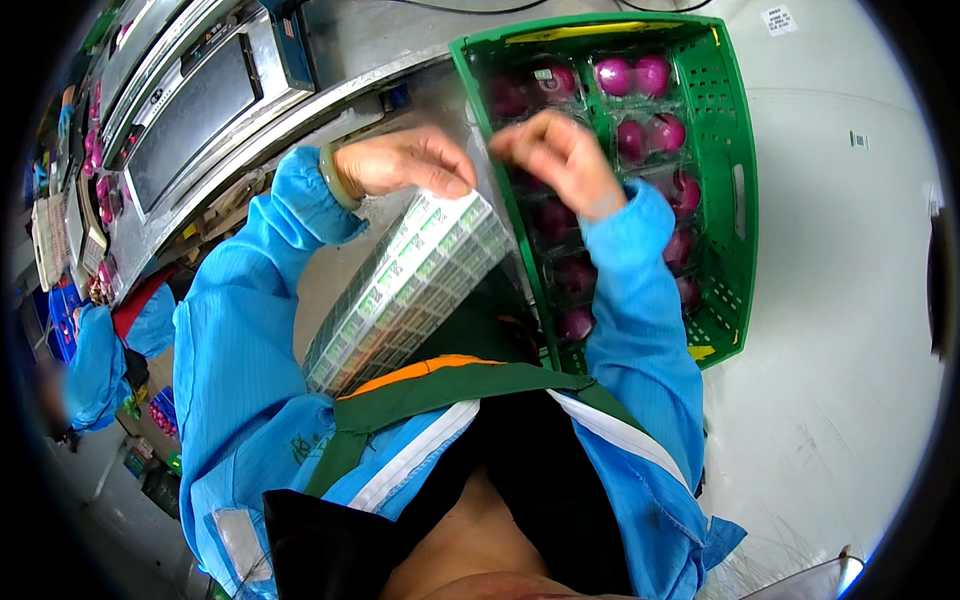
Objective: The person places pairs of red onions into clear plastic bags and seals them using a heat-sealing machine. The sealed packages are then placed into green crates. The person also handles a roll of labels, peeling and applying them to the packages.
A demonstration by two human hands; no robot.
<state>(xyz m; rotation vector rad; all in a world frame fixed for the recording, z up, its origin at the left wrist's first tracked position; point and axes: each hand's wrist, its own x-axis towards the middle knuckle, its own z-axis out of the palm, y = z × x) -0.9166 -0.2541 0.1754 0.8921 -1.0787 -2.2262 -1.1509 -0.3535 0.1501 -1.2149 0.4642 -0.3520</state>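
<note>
My left hand (409, 161) pinches the upper edge of a long sheet of printed labels (412, 289) between thumb and fingers. The sheet hangs down in front of my dark green apron (457, 386), bearing rows of small green-and-white stickers. Blurred, with its fingers bent, my right hand (559, 161) is over the left side of a green plastic crate (742, 187). Whether anything is between those fingertips cannot be made out. In the crate lie clear plastic packs of purple-red onions (634, 75), arranged in two columns; my right hand and sleeve hide part of the left column.
A metal workbench (330, 112) runs along the upper left, with a machine with a dark flat panel (199, 112) on it. More packed onions (109, 199) lie beyond. A co-worker in blue sleeves (101, 367) is at far left. Stickers (859, 140) lie on the pale floor at right.
</note>
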